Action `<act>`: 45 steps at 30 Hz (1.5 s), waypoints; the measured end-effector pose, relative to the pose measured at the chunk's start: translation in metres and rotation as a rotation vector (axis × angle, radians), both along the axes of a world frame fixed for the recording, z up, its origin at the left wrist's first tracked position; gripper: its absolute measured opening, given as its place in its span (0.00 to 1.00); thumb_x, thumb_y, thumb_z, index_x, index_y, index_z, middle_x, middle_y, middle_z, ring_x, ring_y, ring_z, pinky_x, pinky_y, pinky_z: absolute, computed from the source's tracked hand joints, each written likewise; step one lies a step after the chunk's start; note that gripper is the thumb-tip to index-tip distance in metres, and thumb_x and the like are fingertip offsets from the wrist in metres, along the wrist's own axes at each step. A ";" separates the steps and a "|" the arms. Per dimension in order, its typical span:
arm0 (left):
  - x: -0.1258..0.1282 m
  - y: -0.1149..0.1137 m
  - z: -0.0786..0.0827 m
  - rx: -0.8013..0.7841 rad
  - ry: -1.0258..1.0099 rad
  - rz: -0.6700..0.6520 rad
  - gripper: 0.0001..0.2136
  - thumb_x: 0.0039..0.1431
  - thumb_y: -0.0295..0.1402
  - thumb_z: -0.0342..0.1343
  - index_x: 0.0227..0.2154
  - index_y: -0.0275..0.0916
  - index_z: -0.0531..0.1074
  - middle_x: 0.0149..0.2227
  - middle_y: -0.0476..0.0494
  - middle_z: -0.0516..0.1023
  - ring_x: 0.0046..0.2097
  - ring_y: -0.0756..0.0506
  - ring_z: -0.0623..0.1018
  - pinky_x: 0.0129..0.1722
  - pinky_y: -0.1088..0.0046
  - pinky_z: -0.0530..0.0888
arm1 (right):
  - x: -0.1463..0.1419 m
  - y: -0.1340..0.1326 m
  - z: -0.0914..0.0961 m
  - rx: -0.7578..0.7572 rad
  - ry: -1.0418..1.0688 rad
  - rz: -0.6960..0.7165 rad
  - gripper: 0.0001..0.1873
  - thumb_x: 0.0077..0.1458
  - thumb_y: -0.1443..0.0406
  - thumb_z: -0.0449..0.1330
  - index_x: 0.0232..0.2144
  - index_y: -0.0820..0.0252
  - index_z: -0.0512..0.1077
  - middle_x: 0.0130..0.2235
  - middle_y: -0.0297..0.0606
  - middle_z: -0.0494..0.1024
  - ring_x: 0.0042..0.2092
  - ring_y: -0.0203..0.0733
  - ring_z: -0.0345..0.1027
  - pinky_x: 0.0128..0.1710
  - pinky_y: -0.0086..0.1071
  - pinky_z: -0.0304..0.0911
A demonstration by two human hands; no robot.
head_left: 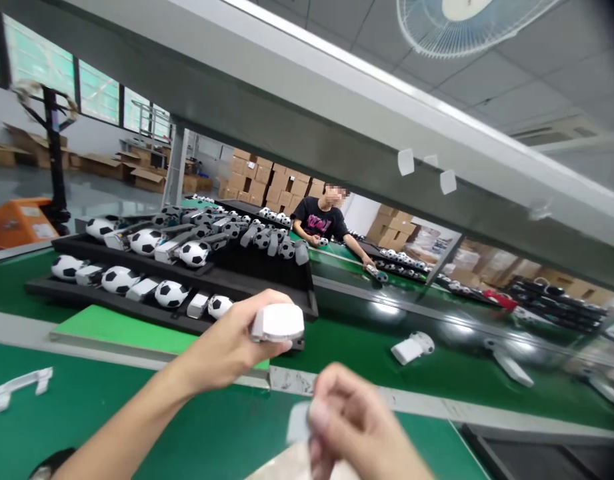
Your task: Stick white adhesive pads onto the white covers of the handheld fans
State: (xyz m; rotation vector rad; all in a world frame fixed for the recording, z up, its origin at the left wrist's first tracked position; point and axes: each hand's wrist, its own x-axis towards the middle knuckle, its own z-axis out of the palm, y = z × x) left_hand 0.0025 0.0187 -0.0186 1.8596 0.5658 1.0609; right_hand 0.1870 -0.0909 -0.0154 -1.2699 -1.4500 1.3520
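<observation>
My left hand (pixel 231 343) is closed round a small white plastic housing (pixel 278 323), held up above the green belt just in front of the black trays. My right hand (pixel 354 423) is low and close to the camera, blurred, its fingers pinched on a small pale grey piece (pixel 297 423). The two hands are a short way apart. Behind the left hand, black trays (pixel 287 270) hold rows of football-patterned units with white handles (pixel 171 293).
A white part (pixel 413 347) lies on the green belt (pixel 437 377) to the right, another white bracket (pixel 21 387) at the left. A person in a black shirt (pixel 323 223) works across the line. Cardboard boxes are stacked behind; a grey beam crosses overhead.
</observation>
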 end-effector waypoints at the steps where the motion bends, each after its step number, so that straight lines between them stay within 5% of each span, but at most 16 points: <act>1: 0.001 -0.003 0.002 0.079 0.050 -0.001 0.09 0.57 0.29 0.60 0.41 0.42 0.70 0.35 0.53 0.74 0.36 0.51 0.73 0.36 0.78 0.68 | 0.001 0.005 0.012 0.001 0.113 -0.060 0.27 0.51 0.43 0.66 0.32 0.60 0.67 0.23 0.27 0.74 0.23 0.31 0.70 0.23 0.25 0.69; 4: 0.003 -0.009 0.005 0.299 0.194 0.041 0.14 0.55 0.21 0.53 0.41 0.45 0.71 0.38 0.54 0.75 0.39 0.51 0.73 0.39 0.78 0.66 | -0.003 0.010 0.037 0.058 0.316 -0.214 0.24 0.45 0.50 0.74 0.27 0.61 0.68 0.20 0.27 0.74 0.20 0.28 0.67 0.20 0.21 0.68; 7: 0.004 -0.012 0.005 0.415 0.269 0.052 0.19 0.52 0.17 0.50 0.41 0.46 0.70 0.40 0.56 0.75 0.40 0.51 0.73 0.40 0.77 0.65 | -0.007 0.009 0.044 0.090 0.326 -0.238 0.21 0.46 0.53 0.74 0.26 0.62 0.72 0.20 0.28 0.75 0.20 0.28 0.67 0.21 0.21 0.69; 23: 0.003 -0.015 0.010 0.395 0.329 0.025 0.21 0.54 0.16 0.49 0.44 0.49 0.69 0.43 0.55 0.75 0.44 0.50 0.74 0.43 0.76 0.66 | -0.004 0.009 0.045 -0.001 0.282 -0.218 0.14 0.49 0.63 0.72 0.25 0.62 0.70 0.20 0.26 0.76 0.18 0.26 0.67 0.21 0.19 0.65; 35: 0.004 -0.015 0.010 0.427 0.320 0.020 0.19 0.54 0.18 0.50 0.44 0.47 0.70 0.42 0.52 0.76 0.41 0.48 0.75 0.42 0.75 0.68 | -0.005 0.006 0.044 0.024 0.235 -0.241 0.16 0.49 0.56 0.72 0.26 0.60 0.72 0.21 0.30 0.77 0.19 0.28 0.68 0.22 0.21 0.64; 39: 0.000 -0.012 0.005 0.435 0.253 0.005 0.20 0.56 0.18 0.50 0.47 0.48 0.70 0.44 0.50 0.76 0.45 0.48 0.76 0.45 0.76 0.71 | -0.001 0.002 0.043 0.273 0.035 -0.385 0.21 0.60 0.46 0.60 0.32 0.57 0.75 0.25 0.32 0.78 0.23 0.32 0.69 0.24 0.25 0.63; 42: -0.001 -0.010 -0.002 0.462 0.182 0.032 0.31 0.56 0.18 0.53 0.59 0.56 0.64 0.62 0.45 0.64 0.62 0.41 0.69 0.54 0.73 0.71 | -0.005 0.004 0.039 0.378 -0.038 -0.460 0.20 0.59 0.45 0.60 0.36 0.54 0.76 0.29 0.34 0.78 0.28 0.36 0.70 0.28 0.28 0.65; 45: 0.000 -0.011 -0.007 0.458 0.172 0.021 0.39 0.61 0.20 0.53 0.66 0.66 0.50 0.73 0.48 0.36 0.66 0.38 0.65 0.60 0.66 0.70 | -0.011 0.010 0.030 0.405 0.036 -0.257 0.18 0.55 0.47 0.64 0.41 0.49 0.79 0.43 0.36 0.80 0.37 0.41 0.73 0.33 0.30 0.67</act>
